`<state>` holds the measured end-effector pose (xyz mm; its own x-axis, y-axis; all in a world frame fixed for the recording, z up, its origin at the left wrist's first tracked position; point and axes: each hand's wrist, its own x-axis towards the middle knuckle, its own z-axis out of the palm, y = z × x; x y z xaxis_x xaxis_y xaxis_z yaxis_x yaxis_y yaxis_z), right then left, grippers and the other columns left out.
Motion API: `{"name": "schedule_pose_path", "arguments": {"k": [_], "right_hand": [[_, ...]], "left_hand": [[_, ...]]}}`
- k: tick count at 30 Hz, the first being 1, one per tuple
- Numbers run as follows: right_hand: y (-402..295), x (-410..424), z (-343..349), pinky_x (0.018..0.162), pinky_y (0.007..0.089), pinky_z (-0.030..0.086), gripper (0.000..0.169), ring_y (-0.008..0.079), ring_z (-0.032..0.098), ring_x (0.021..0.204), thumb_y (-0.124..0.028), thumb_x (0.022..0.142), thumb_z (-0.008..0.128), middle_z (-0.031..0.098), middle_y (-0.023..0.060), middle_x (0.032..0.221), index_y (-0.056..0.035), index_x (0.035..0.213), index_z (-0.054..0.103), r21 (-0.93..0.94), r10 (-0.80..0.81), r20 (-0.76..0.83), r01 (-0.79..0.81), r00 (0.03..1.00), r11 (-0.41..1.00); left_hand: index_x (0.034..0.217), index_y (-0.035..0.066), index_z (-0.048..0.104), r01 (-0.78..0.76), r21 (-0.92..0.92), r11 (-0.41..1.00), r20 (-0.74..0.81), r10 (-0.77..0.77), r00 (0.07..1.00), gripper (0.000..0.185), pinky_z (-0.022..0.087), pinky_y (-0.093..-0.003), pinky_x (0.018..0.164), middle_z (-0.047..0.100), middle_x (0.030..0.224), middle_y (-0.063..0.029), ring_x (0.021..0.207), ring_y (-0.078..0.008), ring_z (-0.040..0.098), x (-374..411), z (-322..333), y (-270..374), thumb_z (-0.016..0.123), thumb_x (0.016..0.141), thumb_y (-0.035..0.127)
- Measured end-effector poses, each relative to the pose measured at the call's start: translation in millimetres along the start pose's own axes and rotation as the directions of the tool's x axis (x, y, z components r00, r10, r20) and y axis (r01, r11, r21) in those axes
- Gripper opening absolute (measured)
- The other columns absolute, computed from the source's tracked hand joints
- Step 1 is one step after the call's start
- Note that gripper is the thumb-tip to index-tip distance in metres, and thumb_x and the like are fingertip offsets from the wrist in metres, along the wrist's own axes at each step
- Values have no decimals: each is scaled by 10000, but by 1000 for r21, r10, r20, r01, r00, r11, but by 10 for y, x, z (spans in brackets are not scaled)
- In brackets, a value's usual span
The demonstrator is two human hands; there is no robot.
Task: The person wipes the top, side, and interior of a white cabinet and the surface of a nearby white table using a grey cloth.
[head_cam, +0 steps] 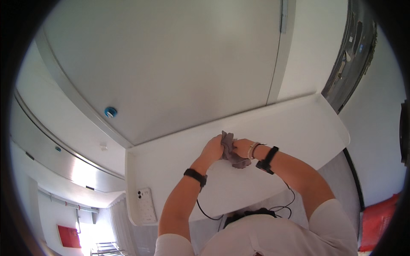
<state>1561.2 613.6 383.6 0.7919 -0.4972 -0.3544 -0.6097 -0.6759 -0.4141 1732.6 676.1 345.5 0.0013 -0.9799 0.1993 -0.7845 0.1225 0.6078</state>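
Observation:
A crumpled grey-brown cloth (228,144) is bunched between my two hands above the white table (173,153). My left hand (212,149) grips its left side, with the fingers mostly hidden behind the folds. From the right, my right hand (243,148) pinches the cloth near its middle. One loose end hangs down toward me, below the right hand. Each wrist wears a black strap with a small device, and thin bracelets circle the right wrist.
A phone in a light patterned case (146,204) lies at the table's left end, by a raised edge. Behind the table stands a door (192,64) with a blue round knob (110,112). Black cables (208,216) run from my wrists below the front edge. Something red (378,224) is at lower right.

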Motion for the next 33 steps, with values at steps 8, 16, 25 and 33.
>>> {"name": "schedule_pose_path", "arguments": {"k": [8,16,25,33], "right_hand": [[-722,-268,-1771,1061,371,345,474,356,363,1293,-117,874,525,370,235,1383,70,1292,404,-595,-578,-737,69,349,801],[-1163,63,-2829,1112,386,259,491,312,239,1374,-165,886,511,236,185,1484,26,1328,415,-686,-661,-727,-242,186,686],[-653,138,-2570,1116,510,177,517,312,142,1403,-295,843,579,171,70,1532,-142,1327,478,-791,-727,-612,-216,312,573],[-554,-245,-3417,1107,481,204,517,270,157,1399,-386,834,609,217,11,1518,-172,1294,513,-844,-816,-530,-236,232,481]], "left_hand": [[1282,-63,391,-189,220,957,-725,290,625,494,411,-447,930,477,1217,-270,1092,-436,477,510,-1654,1181,521,808,-13],[1338,-68,345,198,503,841,-820,392,416,569,362,-452,1023,267,1424,-227,1283,-414,319,1187,-2445,1427,552,810,-20],[1395,-132,133,290,569,770,-746,334,576,770,191,-519,1106,86,1491,-281,1395,-434,78,1314,-1890,1237,564,791,71],[1405,-100,172,181,704,687,-654,527,543,785,199,-551,1089,116,1498,-262,1397,-420,104,1681,-2427,1875,567,758,104]]}}
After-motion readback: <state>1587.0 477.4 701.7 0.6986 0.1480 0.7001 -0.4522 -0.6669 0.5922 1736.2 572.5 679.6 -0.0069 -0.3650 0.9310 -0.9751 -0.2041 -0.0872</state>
